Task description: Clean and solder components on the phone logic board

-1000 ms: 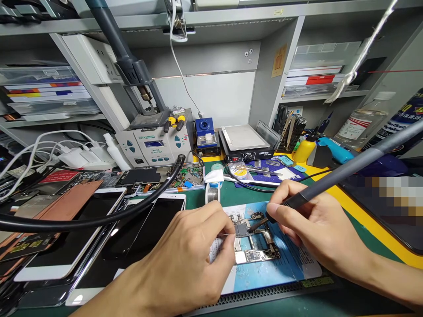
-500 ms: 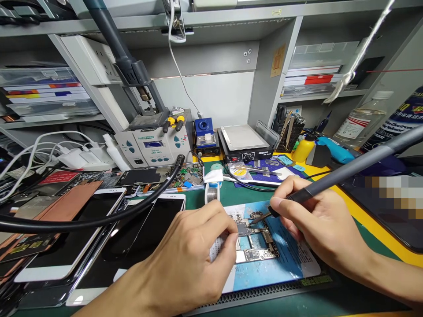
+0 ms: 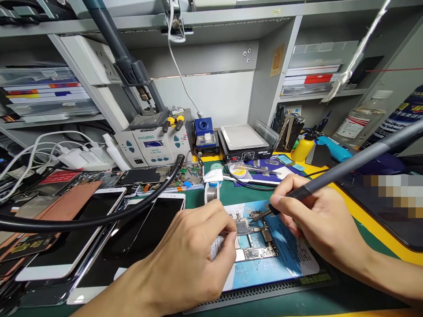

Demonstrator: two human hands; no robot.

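Observation:
A phone circuit board lies on a blue-and-white printed card in the head view. My right hand is closed around a grey soldering iron. The iron's dark tip points down-left and meets, or nearly meets, the upper part of the board. At the board's left side, my left hand is closed with thumb and forefinger together. What those fingers hold is hidden, and the hand covers the card's left part. Just beyond that hand stands a spool of solder wire.
Several phones, including a white-framed one, lie at the left under a thick black hose. A rework station and a flat heating plate stand behind. Bottles, a yellow one among them, are at the right.
The view has shifted very slightly. Both hands keep nearly the same pose, and the iron's tip has moved a little over the upper board.

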